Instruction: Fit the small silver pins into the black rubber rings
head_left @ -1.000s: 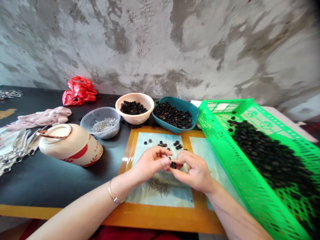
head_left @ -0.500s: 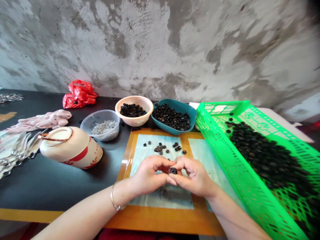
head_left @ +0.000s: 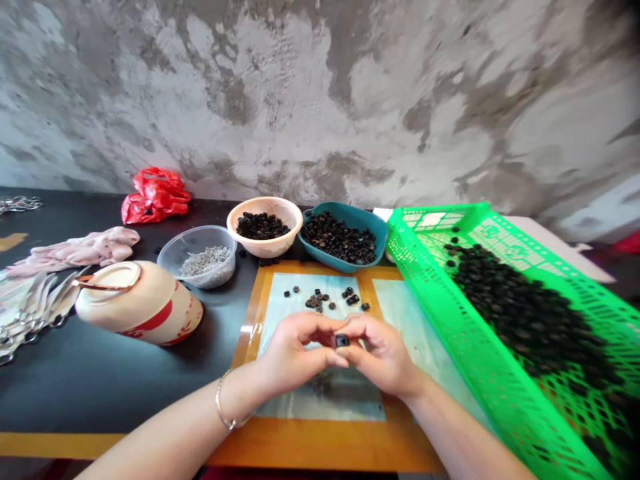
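Note:
My left hand and my right hand meet over an orange-bordered mat. Their fingertips pinch a small black ring-shaped bead between them, partly hidden by my fingers. Just beyond my fingers, several loose black beads lie on the mat's pale sheet. A small patch of grey bits lies below my hands. A thin bracelet circles my left wrist.
A peach bowl and a teal dish hold black beads behind the mat. A green plastic basket full of beads tilts at right. A clear tub, a ceramic jar, a red plastic bag and pink cloth lie left.
Both hands have drawn closer around the black bead and still hold it. The whole scene sits lower in the view than a second ago.

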`<state>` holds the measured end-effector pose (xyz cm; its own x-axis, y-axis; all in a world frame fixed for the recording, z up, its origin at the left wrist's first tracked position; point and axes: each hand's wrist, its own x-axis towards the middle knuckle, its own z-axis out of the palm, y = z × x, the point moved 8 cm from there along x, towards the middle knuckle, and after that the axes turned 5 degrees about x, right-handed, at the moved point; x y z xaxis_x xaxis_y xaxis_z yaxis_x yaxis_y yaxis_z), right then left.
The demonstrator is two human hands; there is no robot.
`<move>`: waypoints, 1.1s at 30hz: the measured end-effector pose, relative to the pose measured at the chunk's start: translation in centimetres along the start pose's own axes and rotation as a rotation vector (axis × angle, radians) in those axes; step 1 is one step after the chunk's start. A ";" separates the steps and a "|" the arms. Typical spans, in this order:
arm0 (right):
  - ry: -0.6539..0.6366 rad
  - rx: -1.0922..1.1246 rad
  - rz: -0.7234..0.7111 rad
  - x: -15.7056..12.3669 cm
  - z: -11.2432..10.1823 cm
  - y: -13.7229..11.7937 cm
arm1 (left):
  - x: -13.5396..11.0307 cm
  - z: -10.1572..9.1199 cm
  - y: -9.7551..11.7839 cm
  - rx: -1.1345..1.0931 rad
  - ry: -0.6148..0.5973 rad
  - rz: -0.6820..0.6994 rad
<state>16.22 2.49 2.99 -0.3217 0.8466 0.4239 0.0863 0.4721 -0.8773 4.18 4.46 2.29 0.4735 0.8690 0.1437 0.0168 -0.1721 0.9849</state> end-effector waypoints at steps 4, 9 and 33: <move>0.040 0.219 0.079 0.3 -0.2 1.3 | 0.2 -0.7 -0.2 -0.100 0.049 0.001; 0.085 0.517 0.129 0.4 -0.2 2.2 | 0.5 -1.4 -1.1 -0.094 0.105 -0.017; 0.166 0.756 0.195 1.1 -1.1 1.0 | 1.6 -2.8 -2.4 -0.053 0.222 -0.142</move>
<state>16.99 4.15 2.77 -0.2171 0.9503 0.2232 -0.5555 0.0677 -0.8287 2.42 7.56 0.40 0.2645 0.9643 0.0157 0.0206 -0.0220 0.9995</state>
